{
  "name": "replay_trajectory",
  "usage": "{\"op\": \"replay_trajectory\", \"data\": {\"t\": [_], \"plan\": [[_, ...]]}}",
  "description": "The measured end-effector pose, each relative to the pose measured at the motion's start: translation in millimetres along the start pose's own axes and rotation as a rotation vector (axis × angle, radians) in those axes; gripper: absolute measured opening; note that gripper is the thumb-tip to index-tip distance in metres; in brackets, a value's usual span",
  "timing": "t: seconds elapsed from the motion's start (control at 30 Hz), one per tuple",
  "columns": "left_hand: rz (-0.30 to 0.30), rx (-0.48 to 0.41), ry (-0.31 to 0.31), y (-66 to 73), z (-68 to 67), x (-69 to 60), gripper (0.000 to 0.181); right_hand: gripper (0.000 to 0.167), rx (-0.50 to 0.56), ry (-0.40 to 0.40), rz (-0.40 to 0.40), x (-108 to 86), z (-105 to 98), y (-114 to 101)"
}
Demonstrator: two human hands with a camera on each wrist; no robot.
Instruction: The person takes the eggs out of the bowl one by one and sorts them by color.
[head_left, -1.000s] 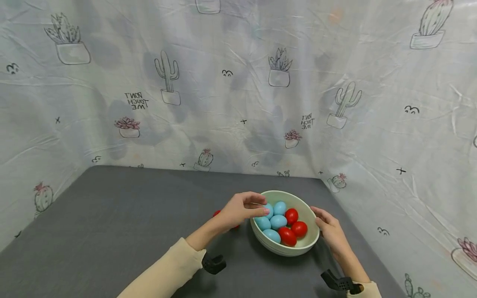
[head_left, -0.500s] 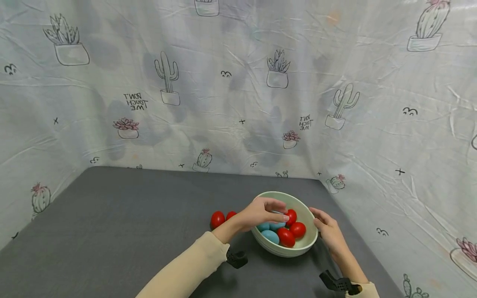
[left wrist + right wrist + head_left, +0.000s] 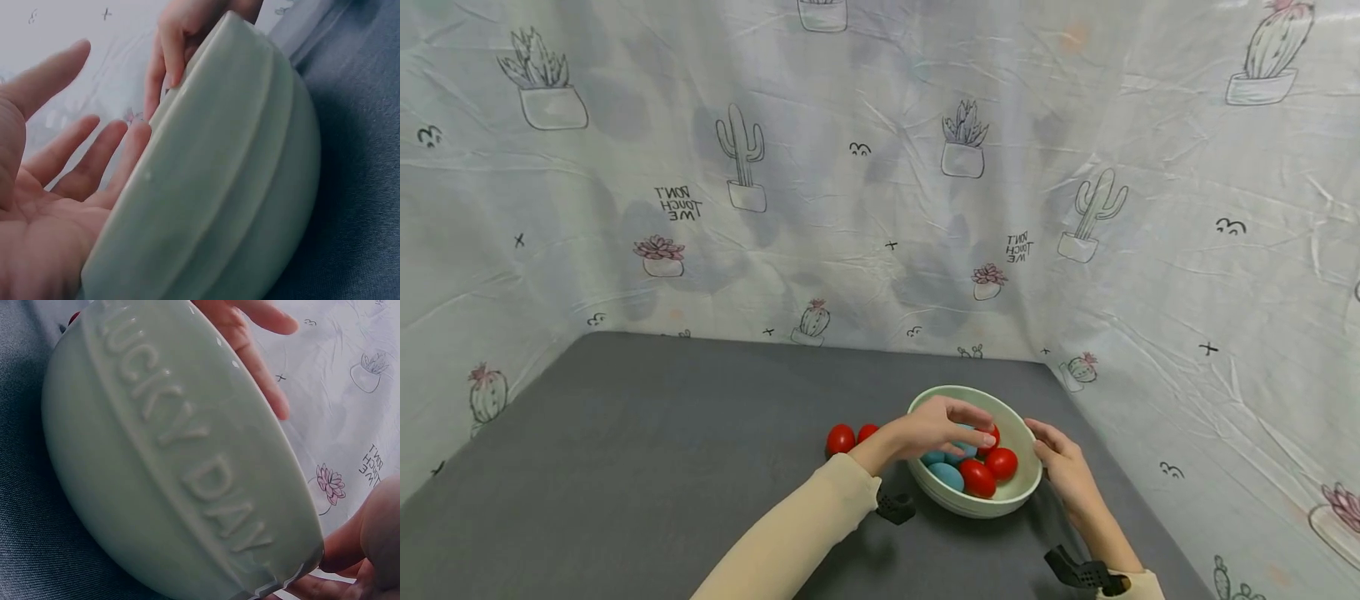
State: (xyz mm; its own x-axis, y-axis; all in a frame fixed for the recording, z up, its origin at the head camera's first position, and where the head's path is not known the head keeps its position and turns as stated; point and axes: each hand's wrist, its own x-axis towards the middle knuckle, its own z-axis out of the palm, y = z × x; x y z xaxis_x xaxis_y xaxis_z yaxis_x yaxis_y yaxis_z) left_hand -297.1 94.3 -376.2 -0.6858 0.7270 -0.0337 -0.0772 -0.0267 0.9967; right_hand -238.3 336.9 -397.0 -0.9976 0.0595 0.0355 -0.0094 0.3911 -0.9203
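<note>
A pale green bowl [image 3: 970, 504] holds several red eggs [image 3: 978, 478] and blue eggs [image 3: 946, 477]. Over its left part reaches the left hand [image 3: 942, 423], fingers loosely extended, covering some of the eggs; in the left wrist view this hand [image 3: 69, 169] shows no egg in its palm. At the bowl's right rim rests the right hand [image 3: 1069, 475], its fingers around the edge. The right wrist view shows the bowl's side [image 3: 181, 450] with raised letters, and the right hand [image 3: 369, 550] at the rim's lower end.
Outside the bowl, to its left, red eggs [image 3: 840, 439] lie on the dark grey tabletop [image 3: 700, 433], partly behind the left forearm. A pale curtain [image 3: 850, 208] with cactus drawings hangs behind and on both sides of the table.
The left hand has moved right from the bowl's left rim to over the eggs, uncovering red eggs on the table. The right hand has stayed at the rim.
</note>
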Motion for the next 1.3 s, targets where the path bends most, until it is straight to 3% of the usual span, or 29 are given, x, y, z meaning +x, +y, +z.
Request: {"op": "replay_trajectory", "data": {"t": [0.1, 0.37, 0.57, 0.77, 1.0, 1.3], "plan": [[-0.016, 0.015, -0.028, 0.0, 0.1, 3.7, 0.041, 0.039, 0.0, 0.001, -0.003, 0.2, -0.1, -0.5], [-0.057, 0.186, -0.103, -0.6, 5.8, 7.8, 0.042, 0.04, -0.006, -0.003, 0.007, 0.0, -0.3, -2.1], [-0.051, 0.255, -0.173, -2.1, 8.7, 10.0, 0.045, 0.04, -0.011, -0.002, 0.013, -0.5, 1.4, -3.5], [-0.057, 0.267, -0.191, -3.2, 9.7, 10.1, 0.046, 0.039, -0.019, 0.004, 0.013, -0.6, 3.2, -3.3], [-0.027, 0.387, -0.231, -4.8, 12.1, 11.7, 0.044, 0.04, -0.024, 0.002, 0.012, -1.6, 3.2, -4.2], [-0.052, 0.399, -0.263, -5.0, 13.7, 12.3, 0.048, 0.04, -0.027, 0.003, 0.01, -3.1, 3.2, -2.7]]}}
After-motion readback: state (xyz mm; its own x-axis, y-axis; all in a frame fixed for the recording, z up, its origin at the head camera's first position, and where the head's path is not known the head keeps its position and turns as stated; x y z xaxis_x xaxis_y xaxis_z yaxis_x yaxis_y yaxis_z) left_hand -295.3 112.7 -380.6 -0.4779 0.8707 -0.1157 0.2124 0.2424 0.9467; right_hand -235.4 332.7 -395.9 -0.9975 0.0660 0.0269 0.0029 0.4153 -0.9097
